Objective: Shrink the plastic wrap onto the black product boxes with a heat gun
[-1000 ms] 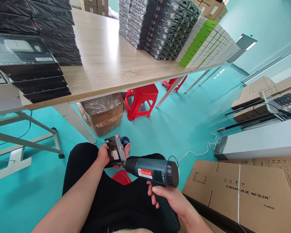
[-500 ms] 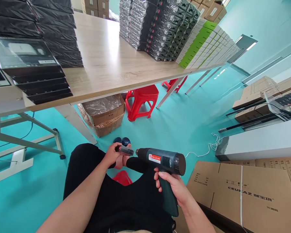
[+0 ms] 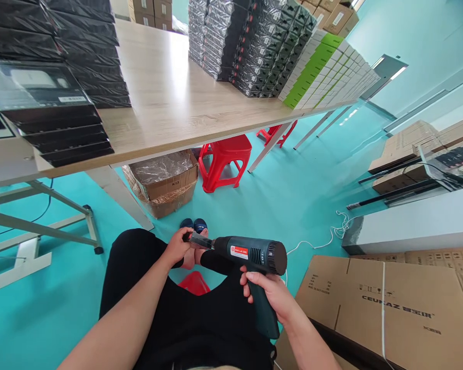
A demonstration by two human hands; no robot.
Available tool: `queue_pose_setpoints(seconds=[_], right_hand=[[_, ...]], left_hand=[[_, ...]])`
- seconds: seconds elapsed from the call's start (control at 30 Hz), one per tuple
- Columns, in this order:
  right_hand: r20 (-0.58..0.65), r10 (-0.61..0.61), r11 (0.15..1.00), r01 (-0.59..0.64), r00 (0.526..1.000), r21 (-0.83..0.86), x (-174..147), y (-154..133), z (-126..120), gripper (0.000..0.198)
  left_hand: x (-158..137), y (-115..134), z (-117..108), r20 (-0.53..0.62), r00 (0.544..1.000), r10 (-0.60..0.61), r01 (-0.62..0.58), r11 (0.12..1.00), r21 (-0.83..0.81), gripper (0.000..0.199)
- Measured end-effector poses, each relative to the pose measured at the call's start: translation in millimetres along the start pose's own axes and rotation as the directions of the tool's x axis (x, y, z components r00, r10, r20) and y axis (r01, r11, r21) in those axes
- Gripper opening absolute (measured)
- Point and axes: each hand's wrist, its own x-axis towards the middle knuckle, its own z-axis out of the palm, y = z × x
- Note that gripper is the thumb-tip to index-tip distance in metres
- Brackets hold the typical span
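My right hand (image 3: 268, 293) is wrapped round the handle of a dark green heat gun (image 3: 250, 253) with a red and white label. Its metal nozzle points left, right by a small dark box (image 3: 201, 240) with a shiny, film-like surface. My left hand (image 3: 178, 247) grips that box by its left end, above my knees. From this angle I cannot tell whether the nozzle touches the box. Part of the box is hidden behind my fingers.
A wooden table (image 3: 158, 118) carries film-wrapped black boxes (image 3: 224, 41) and white-green boxes (image 3: 312, 72). Beneath are an open carton (image 3: 173, 192) and a red stool (image 3: 227, 159). Large cartons (image 3: 370, 303) stand at my right. A white cable (image 3: 316, 245) crosses the floor.
The heat gun in my right hand has moved left, bringing its nozzle up close to the box. In my left hand the box has tilted slightly.
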Motion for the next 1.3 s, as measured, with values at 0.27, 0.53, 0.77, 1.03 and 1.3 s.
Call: queue_pose_setpoints(seconds=[0.27,0.53,0.77,1.03,1.3], right_hand=[[-0.017,-0.045,0.997,0.046,0.999,0.065,3,-4,1,0.030],[0.203,-0.039,0.999,0.034,0.978,0.026,-6,-11,11,0.030],[0.355,0.126,0.980,-0.061,0.926,-0.189,-29,2,-4,0.025],[0.176,0.070,0.997,-0.073,0.982,0.010,-27,11,-12,0.030],[-0.007,-0.010,0.982,0.011,1.000,0.189,-13,14,-27,0.028]], left_hand=[[-1,3,0,0.026,0.950,-0.311,0.291,0.852,-0.434,0.031],[4,1,-9,0.211,0.797,-0.566,0.522,0.468,-0.714,0.021],[-2,17,-14,0.272,0.779,-0.564,0.499,0.296,-0.815,0.029],[-9,34,-19,0.347,0.832,-0.434,0.519,0.384,-0.764,0.068],[-11,18,2,0.259,0.903,-0.342,0.418,0.839,-0.348,0.030]])
